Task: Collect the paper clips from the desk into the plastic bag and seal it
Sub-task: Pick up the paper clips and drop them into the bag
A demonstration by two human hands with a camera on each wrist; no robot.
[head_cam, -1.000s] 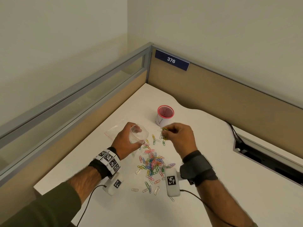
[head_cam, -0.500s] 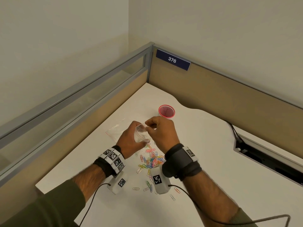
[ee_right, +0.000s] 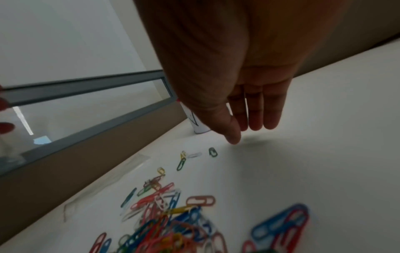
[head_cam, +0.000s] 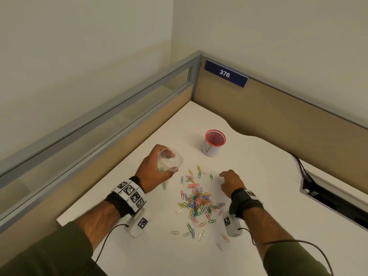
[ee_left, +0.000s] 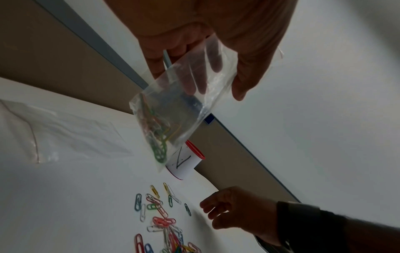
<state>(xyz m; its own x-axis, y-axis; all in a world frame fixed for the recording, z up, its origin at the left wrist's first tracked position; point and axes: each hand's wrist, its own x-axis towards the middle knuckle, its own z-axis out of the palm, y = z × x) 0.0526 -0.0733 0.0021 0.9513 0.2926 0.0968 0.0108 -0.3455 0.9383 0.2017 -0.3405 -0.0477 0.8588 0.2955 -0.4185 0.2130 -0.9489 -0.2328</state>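
Observation:
My left hand (head_cam: 157,166) (ee_left: 205,56) holds a small clear plastic bag (head_cam: 170,162) (ee_left: 177,109) above the desk, mouth spread open upward, with several coloured paper clips at its bottom. A pile of coloured paper clips (head_cam: 197,200) (ee_right: 164,222) (ee_left: 164,226) lies on the white desk (head_cam: 258,196) between my arms. My right hand (head_cam: 229,180) (ee_right: 244,116) (ee_left: 227,208) hovers low over the desk with straight fingers and holds nothing. A green clip (head_cam: 211,176) (ee_right: 213,151) lies just left of its fingertips.
A white cup with a red rim (head_cam: 214,143) (ee_left: 184,162) stands behind the clips. A second flat clear bag (ee_left: 65,135) lies on the desk to the left. Partition walls (head_cam: 278,120) close the corner; a cable slot (head_cam: 334,196) opens at right.
My right hand was at the bag's mouth half a second ago; it has swung back right and down to the desk, empty. The left hand still holds the bag up.

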